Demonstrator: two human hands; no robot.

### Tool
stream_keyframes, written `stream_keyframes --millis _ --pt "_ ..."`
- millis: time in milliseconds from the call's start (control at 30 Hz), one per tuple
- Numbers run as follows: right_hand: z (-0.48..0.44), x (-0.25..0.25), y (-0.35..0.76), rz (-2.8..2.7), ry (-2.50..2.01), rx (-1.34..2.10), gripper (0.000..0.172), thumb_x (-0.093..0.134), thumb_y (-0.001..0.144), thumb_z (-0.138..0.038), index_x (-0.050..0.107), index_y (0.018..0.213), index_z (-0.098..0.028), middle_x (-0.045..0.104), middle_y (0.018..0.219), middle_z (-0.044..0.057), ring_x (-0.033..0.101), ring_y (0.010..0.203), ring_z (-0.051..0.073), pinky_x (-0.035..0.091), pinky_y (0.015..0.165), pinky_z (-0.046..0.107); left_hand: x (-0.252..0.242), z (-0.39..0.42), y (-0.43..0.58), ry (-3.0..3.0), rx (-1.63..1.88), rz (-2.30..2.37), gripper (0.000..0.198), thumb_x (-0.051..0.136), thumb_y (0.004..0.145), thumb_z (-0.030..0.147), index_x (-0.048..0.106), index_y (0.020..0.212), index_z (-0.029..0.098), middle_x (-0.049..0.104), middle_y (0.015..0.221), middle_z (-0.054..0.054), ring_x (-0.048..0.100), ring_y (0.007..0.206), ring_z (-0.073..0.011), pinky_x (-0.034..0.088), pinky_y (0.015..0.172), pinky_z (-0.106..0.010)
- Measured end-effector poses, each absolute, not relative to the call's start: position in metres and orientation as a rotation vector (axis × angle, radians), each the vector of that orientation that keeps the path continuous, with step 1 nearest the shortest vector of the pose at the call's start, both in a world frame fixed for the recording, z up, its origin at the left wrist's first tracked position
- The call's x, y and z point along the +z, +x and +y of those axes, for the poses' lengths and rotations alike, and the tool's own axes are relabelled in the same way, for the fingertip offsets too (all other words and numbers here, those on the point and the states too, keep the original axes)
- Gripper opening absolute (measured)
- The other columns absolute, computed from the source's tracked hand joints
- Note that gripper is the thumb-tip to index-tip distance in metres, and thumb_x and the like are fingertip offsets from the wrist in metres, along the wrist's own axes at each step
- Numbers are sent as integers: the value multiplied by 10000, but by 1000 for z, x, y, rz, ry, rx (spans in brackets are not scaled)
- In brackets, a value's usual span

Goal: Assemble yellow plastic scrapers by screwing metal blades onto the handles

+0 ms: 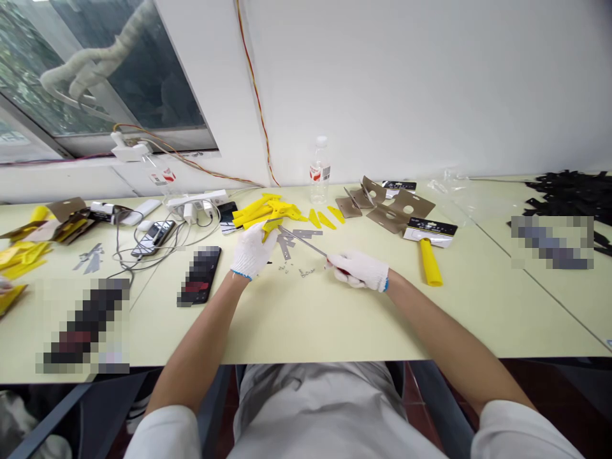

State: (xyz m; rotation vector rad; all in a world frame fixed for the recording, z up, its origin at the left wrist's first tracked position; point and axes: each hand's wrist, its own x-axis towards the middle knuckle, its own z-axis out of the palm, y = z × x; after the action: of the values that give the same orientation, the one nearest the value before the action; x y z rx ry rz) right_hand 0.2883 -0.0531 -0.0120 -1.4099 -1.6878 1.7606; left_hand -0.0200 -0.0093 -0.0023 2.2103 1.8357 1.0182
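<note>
Both my hands wear white knit gloves. My left hand [252,252] is closed on a yellow plastic scraper [270,227] with a metal blade at its top. My right hand [359,269] grips the handle of a screwdriver [306,243], whose thin shaft slants up and left to the scraper. Small screws [306,273] and grey metal blades [306,233] lie on the pale table [306,319] between my hands. A heap of yellow scraper parts [268,209] lies just beyond my left hand.
A packaged yellow scraper [430,258] lies to the right, with brown cardboard cards [392,207] and a water bottle [319,169] behind. A phone [199,275], a power strip [196,203] and cables lie left. Black parts [571,191] are piled far right, more yellow pieces [23,252] far left.
</note>
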Motion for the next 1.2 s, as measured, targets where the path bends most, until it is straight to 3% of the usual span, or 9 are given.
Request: stream_keyframes --millis 133,267,400,500,633,767,967,1067,1200 --pt "-53 -12 283 -1834 -1587 1280 419 764 910 -550 478 858 -248 510 671 -56 416 546 113 318 531 261 1 -9 -19 2178 958 1890 197 598 1020 319 732 929 207 804 1026 -132 776 1053 -316 600 971 -395" --pt "-52 -17 278 -1966 -1579 678 306 702 948 -418 532 781 -226 643 797 13 561 751 181 402 714 316 1 -9 -19 2149 961 1921 227 596 1022 328 720 871 213 785 947 -133 778 1031 -317 601 964 -394" --pt "-54 -21 278 -2068 -1554 417 232 639 1034 -422 722 948 -223 769 1020 86 673 960 254 422 777 338 0 -9 -20 2118 986 1959 271 609 1012 382 689 812 217 765 852 -122 766 956 -313 599 922 -396" --pt "-55 -22 279 -2100 -1607 323 281 607 1080 -444 767 1034 -217 790 1074 109 698 980 267 417 751 336 2 -10 -19 2105 963 1998 295 609 1002 397 669 784 209 749 807 -114 755 920 -305 587 904 -381" --pt "-51 -23 279 -2148 -1614 400 346 569 1100 -471 743 966 -204 781 975 102 687 869 257 412 728 342 6 -11 -17 2089 918 2033 298 600 1001 387 681 788 194 753 819 -116 753 901 -301 576 923 -380" --pt "-48 -21 282 -2116 -1519 767 449 502 1102 -544 676 849 -217 702 786 52 621 728 212 426 706 326 4 -11 -18 2110 951 1971 280 600 1005 370 705 816 192 777 870 -119 764 955 -292 576 940 -353" --pt "-50 -15 288 -1696 -1432 1726 590 444 1063 -719 698 1113 -189 499 617 -51 267 437 101 232 439 261 0 -10 -18 2192 974 1899 273 595 1025 369 743 895 181 802 962 -124 768 1008 -285 580 957 -341" --pt "-51 -12 288 -1718 -1442 1702 455 603 1002 -672 608 1002 -217 501 636 -63 283 441 83 209 435 245 0 -10 -18 2204 977 1882 266 590 1032 358 756 938 172 812 1021 -133 771 1023 -283 579 968 -339" --pt "-52 -13 284 -1821 -1629 1219 361 761 905 -480 490 862 -244 565 696 -42 469 555 120 346 538 262 0 -10 -18 2194 945 1909 271 580 1043 366 743 928 183 820 1045 -129 773 1020 -280 582 961 -341"
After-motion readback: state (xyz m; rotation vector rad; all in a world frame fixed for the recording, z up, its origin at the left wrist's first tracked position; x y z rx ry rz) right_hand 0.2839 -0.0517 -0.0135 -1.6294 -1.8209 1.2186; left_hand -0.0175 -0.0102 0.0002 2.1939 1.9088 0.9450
